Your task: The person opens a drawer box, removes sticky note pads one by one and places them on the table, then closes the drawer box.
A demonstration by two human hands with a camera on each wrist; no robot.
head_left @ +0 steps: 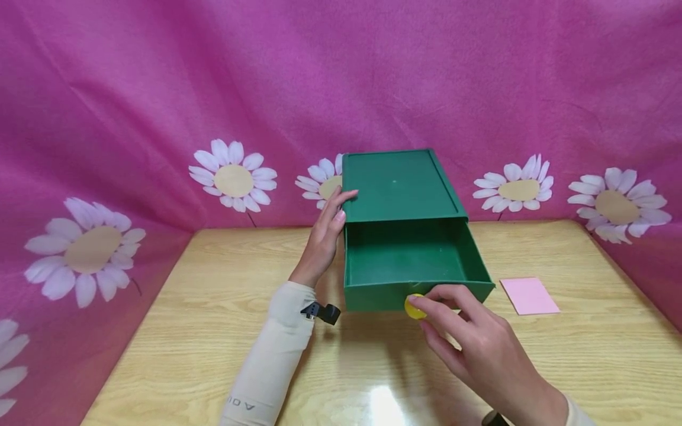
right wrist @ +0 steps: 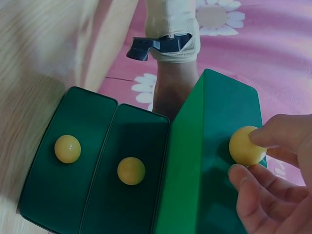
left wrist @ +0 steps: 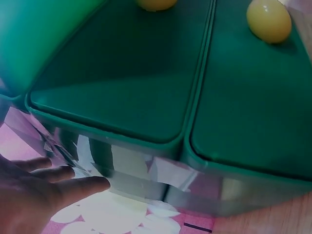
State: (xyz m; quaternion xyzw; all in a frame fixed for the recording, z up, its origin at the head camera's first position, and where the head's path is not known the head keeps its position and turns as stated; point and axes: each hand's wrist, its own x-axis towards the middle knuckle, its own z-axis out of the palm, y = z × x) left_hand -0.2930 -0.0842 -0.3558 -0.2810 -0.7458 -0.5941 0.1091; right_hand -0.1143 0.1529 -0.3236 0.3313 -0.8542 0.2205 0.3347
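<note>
- The right hand point(head_left: 487, 349) is at the near side of the green cabinet point(head_left: 399, 183), its thumb and finger clamped on the yellow knob point(head_left: 414, 307) at about the middle of the front panel.
- The top drawer point(head_left: 375, 297) stands pulled out towards the near side, its rear part under the cabinet's top; its front panel runs left to right, while its line of travel runs near to far.
- From the right hand's grip, the drawer lies on the far side and a little left, so a straight push or pull would seem to need to follow that near-far line.
- The left hand point(head_left: 322, 236) rests against the cabinet's left side, fingers fairly straight, one reaching over the top edge; it is nearer the body, the right hand nearer the drawer front.
- The right wrist view shows two lower drawer fronts with their own yellow knobs point(right wrist: 67, 148), set back from the top one and apparently closed.
- A pink note pad point(head_left: 530, 296) lies on the table point(head_left: 213, 331), just right of the drawer and apart from both hands.
</note>
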